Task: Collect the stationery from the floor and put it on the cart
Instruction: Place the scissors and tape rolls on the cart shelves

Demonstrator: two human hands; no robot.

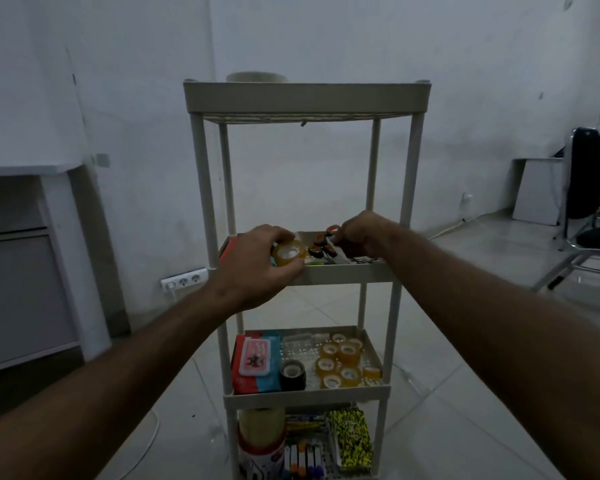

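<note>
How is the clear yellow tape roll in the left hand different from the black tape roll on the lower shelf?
The clear yellow tape roll is see-through amber; the black tape roll is dark and opaque. The left hand holds the yellow one over the second shelf; the black one stands free one shelf lower, beside other yellow rolls. Both are round with pale cores.

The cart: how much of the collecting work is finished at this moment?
Mostly stocked: the cart already holds many tape rolls on its third shelf. In hand: the left hand grips a yellow tape roll at the second shelf; the right hand reaches in there. Floor leftovers cannot be judged.
</note>
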